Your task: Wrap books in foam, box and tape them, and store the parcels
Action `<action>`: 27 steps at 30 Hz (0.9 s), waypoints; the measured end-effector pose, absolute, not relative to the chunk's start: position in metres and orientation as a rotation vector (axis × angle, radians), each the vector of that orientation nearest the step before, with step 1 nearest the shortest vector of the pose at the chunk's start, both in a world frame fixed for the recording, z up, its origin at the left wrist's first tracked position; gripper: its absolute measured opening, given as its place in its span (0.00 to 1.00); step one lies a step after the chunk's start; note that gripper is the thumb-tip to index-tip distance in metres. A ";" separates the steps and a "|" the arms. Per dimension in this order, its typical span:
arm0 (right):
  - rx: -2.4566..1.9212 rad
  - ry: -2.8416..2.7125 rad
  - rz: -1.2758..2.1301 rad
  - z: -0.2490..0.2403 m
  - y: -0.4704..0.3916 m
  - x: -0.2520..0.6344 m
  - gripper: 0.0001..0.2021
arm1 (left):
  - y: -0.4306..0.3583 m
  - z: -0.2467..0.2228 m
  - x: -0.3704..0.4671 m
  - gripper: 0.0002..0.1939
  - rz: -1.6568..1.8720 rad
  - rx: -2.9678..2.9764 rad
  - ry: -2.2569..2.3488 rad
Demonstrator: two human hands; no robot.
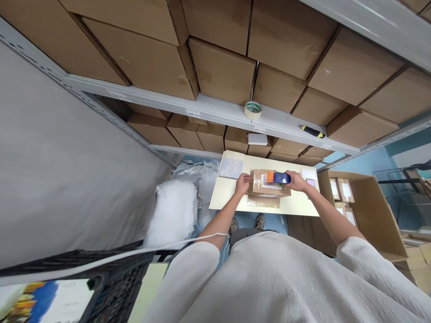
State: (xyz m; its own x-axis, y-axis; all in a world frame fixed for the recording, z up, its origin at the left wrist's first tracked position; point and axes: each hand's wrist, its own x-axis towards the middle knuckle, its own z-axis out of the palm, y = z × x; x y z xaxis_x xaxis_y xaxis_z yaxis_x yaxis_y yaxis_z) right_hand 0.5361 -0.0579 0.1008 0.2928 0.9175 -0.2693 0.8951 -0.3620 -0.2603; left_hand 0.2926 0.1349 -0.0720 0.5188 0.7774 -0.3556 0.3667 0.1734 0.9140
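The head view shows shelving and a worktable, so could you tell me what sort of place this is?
Probably a storeroom's packing corner: cardboard boxes fill the shelves, tape sits there, and the hands are at a carton.

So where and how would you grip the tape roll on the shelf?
I'd pinch the near wall of the tape roll, thumb in its hole, from the front and above: it appears to lie flat, hole up, with boxes behind.

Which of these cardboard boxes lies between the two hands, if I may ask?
The orange-patched box on the pale yellow table, between the left hand and right hand; the shelf boxes stand beyond both.
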 end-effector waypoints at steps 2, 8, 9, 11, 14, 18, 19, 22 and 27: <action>-2.463 -1.725 0.569 0.101 -0.059 0.535 0.19 | 0.134 -0.059 0.289 0.14 0.368 1.522 0.988; -2.391 -1.682 0.601 0.103 -0.060 0.534 0.21 | 0.127 -0.010 0.295 0.35 0.421 2.094 0.572; -2.394 -1.678 0.607 0.104 -0.060 0.534 0.20 | 0.126 -0.005 0.297 0.40 0.336 2.177 0.519; -2.417 -1.686 0.630 0.107 -0.058 0.534 0.20 | 0.124 0.001 0.301 0.49 0.146 2.306 0.464; -2.425 -1.759 0.688 0.112 -0.055 0.534 0.17 | 0.123 0.001 0.302 0.55 -0.031 2.399 0.455; -2.411 -1.865 0.694 0.121 -0.061 0.544 0.14 | 0.127 -0.002 0.300 0.54 -0.078 2.407 0.468; -2.419 -1.875 0.693 0.123 -0.066 0.549 0.14 | 0.127 -0.002 0.300 0.53 -0.083 2.404 0.470; -2.475 -1.858 0.689 0.125 -0.091 0.569 0.13 | 0.129 -0.001 0.300 0.54 -0.095 2.390 0.478; -2.523 -1.814 0.708 0.122 -0.135 0.601 0.15 | 0.129 0.000 0.301 0.53 -0.135 2.394 0.503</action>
